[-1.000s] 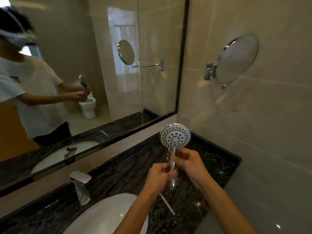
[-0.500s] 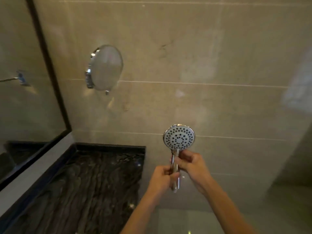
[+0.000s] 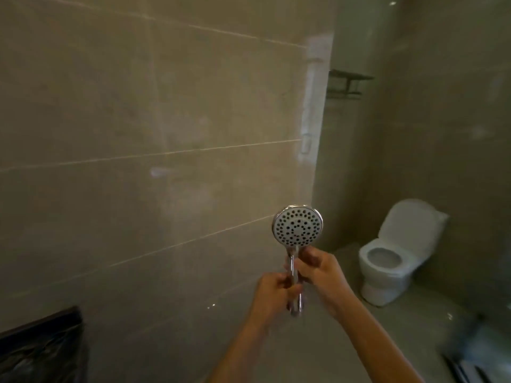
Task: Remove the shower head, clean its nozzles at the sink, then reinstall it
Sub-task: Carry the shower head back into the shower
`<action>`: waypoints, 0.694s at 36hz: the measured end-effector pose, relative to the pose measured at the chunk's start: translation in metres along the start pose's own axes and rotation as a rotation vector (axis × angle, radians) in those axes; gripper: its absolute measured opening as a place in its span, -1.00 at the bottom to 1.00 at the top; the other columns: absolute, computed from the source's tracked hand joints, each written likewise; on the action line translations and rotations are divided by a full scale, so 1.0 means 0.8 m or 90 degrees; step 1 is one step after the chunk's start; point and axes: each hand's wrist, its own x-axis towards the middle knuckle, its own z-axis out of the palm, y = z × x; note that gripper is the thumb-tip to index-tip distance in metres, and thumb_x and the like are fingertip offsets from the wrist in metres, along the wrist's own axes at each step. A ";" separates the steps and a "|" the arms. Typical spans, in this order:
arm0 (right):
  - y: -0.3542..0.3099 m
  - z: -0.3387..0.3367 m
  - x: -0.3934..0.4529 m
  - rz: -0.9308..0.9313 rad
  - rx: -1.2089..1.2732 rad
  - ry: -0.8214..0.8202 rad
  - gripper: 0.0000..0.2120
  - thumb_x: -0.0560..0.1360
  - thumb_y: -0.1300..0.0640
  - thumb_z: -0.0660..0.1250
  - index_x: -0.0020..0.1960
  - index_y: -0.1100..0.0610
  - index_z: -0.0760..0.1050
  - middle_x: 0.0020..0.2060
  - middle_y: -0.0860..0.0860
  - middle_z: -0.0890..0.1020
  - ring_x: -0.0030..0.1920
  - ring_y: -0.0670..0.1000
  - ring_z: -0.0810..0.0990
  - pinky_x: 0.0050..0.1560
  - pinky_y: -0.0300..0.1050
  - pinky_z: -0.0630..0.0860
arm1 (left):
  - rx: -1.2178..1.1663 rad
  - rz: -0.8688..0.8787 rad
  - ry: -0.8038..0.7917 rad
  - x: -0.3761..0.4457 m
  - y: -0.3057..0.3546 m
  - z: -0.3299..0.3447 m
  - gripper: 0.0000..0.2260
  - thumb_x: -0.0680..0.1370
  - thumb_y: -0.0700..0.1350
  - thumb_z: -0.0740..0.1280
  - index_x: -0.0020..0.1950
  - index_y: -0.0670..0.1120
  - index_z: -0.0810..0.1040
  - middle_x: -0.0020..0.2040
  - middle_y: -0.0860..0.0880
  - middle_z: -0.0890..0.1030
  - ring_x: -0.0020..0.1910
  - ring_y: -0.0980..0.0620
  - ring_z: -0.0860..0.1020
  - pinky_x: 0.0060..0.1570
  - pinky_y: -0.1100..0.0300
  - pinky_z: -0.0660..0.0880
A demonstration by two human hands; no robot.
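In front of the beige tiled wall (image 3: 138, 120), held upright at chest level: shower head (image 3: 297, 226), round nozzle face turned toward the camera, chrome handle (image 3: 293, 283) dropping straight down beneath it, long axis close to vertical. Gripped at two heights: right hand (image 3: 320, 272) curled round the upper handle just under the nozzle face, left hand (image 3: 272, 295) curled round the lower part, with the open threaded end poking out below both. So, head above the grip, connector end below it; right hand nearer the face, left hand nearer the end that must meet the hose. No hose attached, none in view. Off to the right, well apart from the hands: white toilet (image 3: 392, 258) with lid up, a dark wire shelf (image 3: 348, 84) high on the far wall, a pale edge of what looks like a glass partition (image 3: 312, 106). At bottom left, a corner of dark veined countertop (image 3: 41, 346); sink itself out of frame. Judging by the turn away from the counter, probably on the way to reinstall; whether the nozzles are clean cannot be told through the blur. Next step likely to call for finding the hose and presenting the lower end to it, left hand steering.
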 end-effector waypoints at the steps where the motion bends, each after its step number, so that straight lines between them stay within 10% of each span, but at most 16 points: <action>1: 0.001 -0.019 0.005 -0.004 -0.009 0.018 -0.87 0.55 0.36 0.34 -0.01 0.21 0.63 -0.12 0.15 0.73 -0.05 0.09 0.71 0.05 0.11 0.63 | 0.004 0.001 -0.025 0.013 0.001 0.016 -0.89 0.51 -0.35 0.36 -0.13 -0.20 0.65 -0.30 -0.11 0.67 -0.41 0.08 0.63 -0.38 0.23 0.51; 18: 0.035 -0.300 0.034 0.019 -0.056 0.308 -0.83 0.56 0.37 0.31 0.05 0.19 0.62 -0.07 0.20 0.70 -0.03 0.12 0.69 0.11 0.17 0.63 | -0.004 -0.006 -0.341 0.174 -0.001 0.292 -0.82 0.52 -0.34 0.38 -0.17 -0.09 0.65 -0.33 -0.01 0.70 -0.33 0.04 0.68 -0.29 0.17 0.58; 25: 0.059 -0.391 0.071 0.031 -0.063 0.433 -0.81 0.55 0.38 0.32 0.02 0.17 0.65 -0.05 0.20 0.72 0.02 0.28 0.70 0.13 0.27 0.62 | 0.056 0.035 -0.443 0.268 -0.005 0.386 -0.90 0.40 -0.16 0.46 -0.10 -0.09 0.70 -0.08 -0.25 0.72 -0.07 -0.26 0.70 0.00 -0.17 0.64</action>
